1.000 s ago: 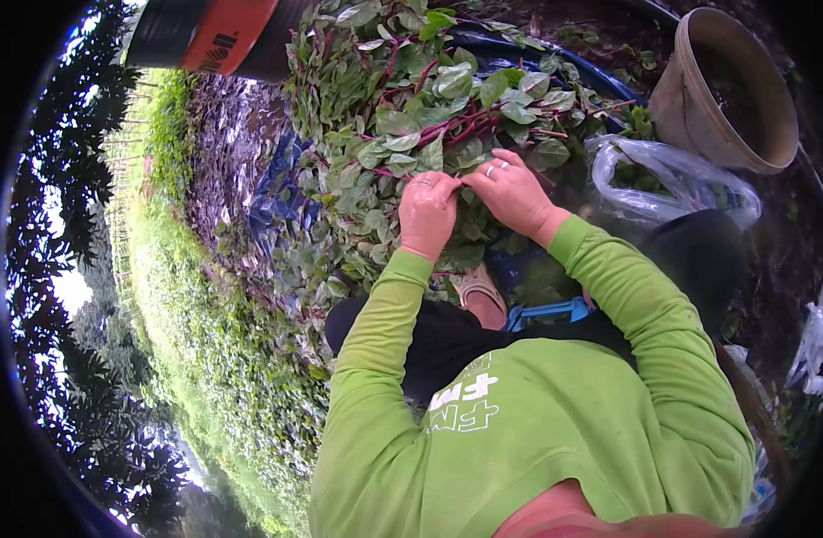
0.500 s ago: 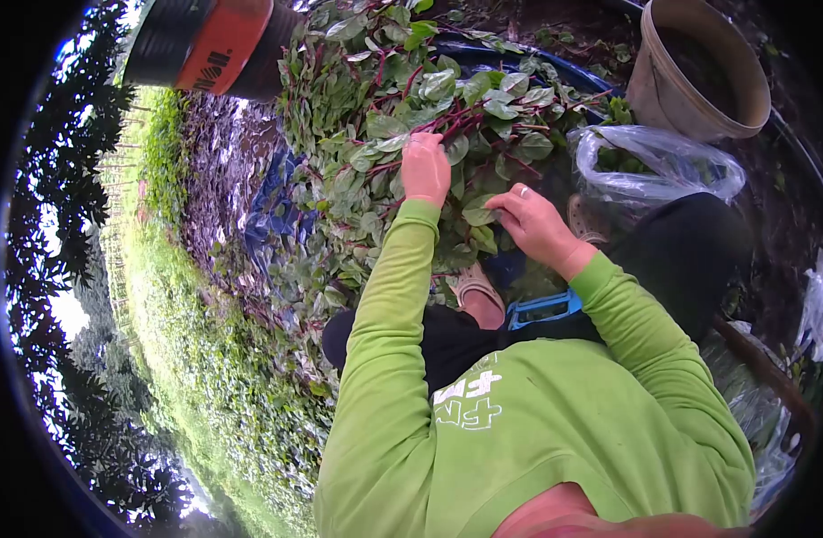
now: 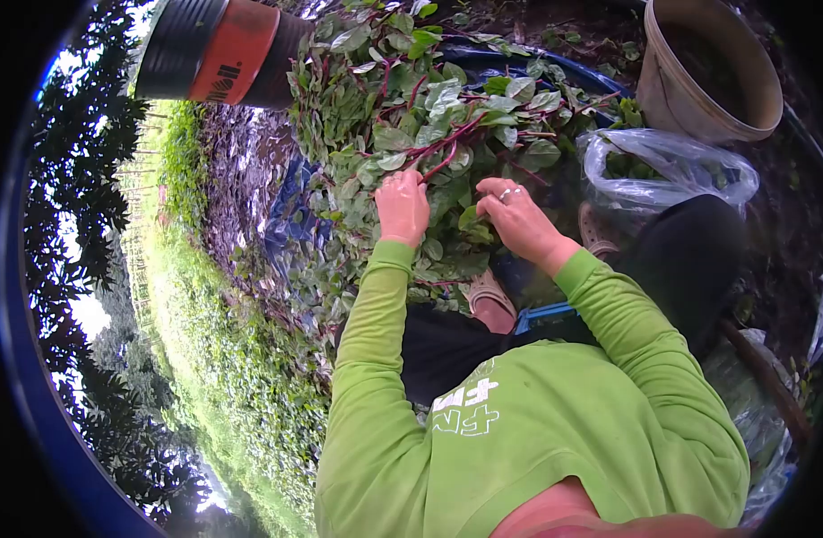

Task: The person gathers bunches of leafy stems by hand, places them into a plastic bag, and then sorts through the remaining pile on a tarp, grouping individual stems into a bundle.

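A large heap of Malabar spinach point(image 3: 394, 139), with green leaves and red-purple stems, lies in front of me. My left hand point(image 3: 402, 208) is closed around a red Malabar spinach stem point(image 3: 447, 148) at the near side of the heap; its leafy end stretches away to the upper right. To the right, my right hand point(image 3: 522, 222), with a ring on one finger, has its fingers and thumb drawn together beside some leaves point(image 3: 473, 226). Whatever lies between those fingertips is too small to make out.
A clear plastic bag point(image 3: 667, 193) with greens inside sits right of the heap, beside a beige bucket point(image 3: 671, 94). A black and red drum point(image 3: 237, 54) stands at upper left. Blue sheeting point(image 3: 290, 211) lies under the leaves. A blue plastic piece point(image 3: 546, 314) is near my clog point(image 3: 490, 291).
My left hand has come down and slightly left, toward me, with the stem. My right hand has shifted slightly; the leaf seen at its fingertips before no longer shows there. The view has tilted a little.
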Demonstrator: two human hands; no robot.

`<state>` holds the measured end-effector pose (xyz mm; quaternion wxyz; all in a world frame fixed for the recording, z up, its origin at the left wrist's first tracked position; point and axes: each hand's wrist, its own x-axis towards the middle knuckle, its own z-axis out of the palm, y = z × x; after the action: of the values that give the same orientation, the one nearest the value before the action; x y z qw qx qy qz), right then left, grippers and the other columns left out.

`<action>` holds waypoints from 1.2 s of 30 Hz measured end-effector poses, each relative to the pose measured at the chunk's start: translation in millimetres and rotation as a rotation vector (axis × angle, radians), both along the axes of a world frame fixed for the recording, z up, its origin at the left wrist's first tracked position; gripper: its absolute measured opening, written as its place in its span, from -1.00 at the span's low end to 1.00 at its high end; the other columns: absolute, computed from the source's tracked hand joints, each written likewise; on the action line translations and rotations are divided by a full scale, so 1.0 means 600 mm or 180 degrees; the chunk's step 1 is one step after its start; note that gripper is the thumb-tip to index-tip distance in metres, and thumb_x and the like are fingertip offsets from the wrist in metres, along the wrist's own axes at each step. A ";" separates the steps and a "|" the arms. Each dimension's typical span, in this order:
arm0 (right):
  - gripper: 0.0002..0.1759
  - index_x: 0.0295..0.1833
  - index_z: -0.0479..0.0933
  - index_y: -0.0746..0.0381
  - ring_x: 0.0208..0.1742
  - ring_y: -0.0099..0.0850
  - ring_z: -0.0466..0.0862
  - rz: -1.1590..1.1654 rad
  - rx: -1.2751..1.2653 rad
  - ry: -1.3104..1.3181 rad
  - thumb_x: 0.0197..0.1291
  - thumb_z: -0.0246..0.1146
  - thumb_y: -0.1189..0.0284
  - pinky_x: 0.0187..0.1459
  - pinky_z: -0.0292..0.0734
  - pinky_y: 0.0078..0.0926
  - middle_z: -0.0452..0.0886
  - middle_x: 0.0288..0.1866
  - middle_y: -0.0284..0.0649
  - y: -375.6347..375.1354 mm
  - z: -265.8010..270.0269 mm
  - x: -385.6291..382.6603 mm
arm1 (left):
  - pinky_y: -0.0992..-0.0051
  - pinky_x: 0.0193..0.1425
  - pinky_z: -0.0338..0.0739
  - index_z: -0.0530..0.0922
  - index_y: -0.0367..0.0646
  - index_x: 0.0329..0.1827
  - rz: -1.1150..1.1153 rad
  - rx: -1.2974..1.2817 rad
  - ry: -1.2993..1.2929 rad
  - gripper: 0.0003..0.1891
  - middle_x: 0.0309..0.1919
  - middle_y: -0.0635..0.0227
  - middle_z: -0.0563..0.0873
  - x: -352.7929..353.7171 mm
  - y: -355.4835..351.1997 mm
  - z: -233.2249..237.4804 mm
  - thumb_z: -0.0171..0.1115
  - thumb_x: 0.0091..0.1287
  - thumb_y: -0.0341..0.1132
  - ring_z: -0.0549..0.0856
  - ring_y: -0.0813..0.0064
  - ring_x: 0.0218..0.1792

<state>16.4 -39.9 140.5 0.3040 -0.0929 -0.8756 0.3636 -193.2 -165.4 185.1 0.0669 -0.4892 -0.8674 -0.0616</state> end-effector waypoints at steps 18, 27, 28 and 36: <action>-0.81 -0.03 0.58 0.13 0.09 -0.19 0.63 0.0317 0.0250 0.0075 0.27 0.18 0.55 0.17 0.45 -0.16 0.61 -0.06 -0.28 0.000 -0.029 -0.008 | 0.18 0.18 0.54 0.75 -0.09 0.02 -0.1138 0.0469 -0.0230 -0.75 -0.03 0.17 0.77 -0.011 0.036 -0.055 0.43 0.29 -0.33 0.69 0.09 0.05; -0.75 0.00 0.63 0.14 0.21 -0.17 0.60 0.0199 0.0089 -0.0803 0.25 0.19 0.58 0.16 0.44 -0.15 0.63 0.06 -0.21 0.000 -0.025 0.026 | 0.19 0.07 0.57 0.79 -0.12 -0.01 -0.0576 0.1218 -0.0546 -0.82 -0.15 0.15 0.73 -0.077 0.070 0.005 0.32 0.39 -0.41 0.69 0.07 -0.05; -0.76 -0.01 0.63 0.14 0.23 -0.16 0.59 0.0207 0.0075 -0.0852 0.24 0.20 0.57 0.17 0.44 -0.16 0.63 0.08 -0.21 0.002 -0.002 0.026 | 0.19 0.04 0.58 0.78 -0.15 0.05 -0.0517 0.1137 -0.0800 -0.78 -0.15 0.13 0.73 -0.086 0.062 0.014 0.31 0.40 -0.44 0.70 0.08 -0.05; -0.88 -0.14 0.56 0.16 0.50 -0.15 0.48 -0.0159 0.0297 -0.0107 0.21 0.21 0.53 0.26 0.39 -0.17 0.57 0.43 -0.15 0.006 0.035 0.016 | 0.30 0.06 0.57 0.78 -0.18 0.07 -0.0497 0.0993 -0.1071 -0.76 -0.16 0.20 0.70 -0.095 0.044 0.050 0.31 0.39 -0.41 0.70 0.20 -0.07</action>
<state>26.3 -36.5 161.7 0.3021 -0.1065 -0.8941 0.3131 -250.4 -139.0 215.0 -0.0088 -0.5214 -0.8059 -0.2805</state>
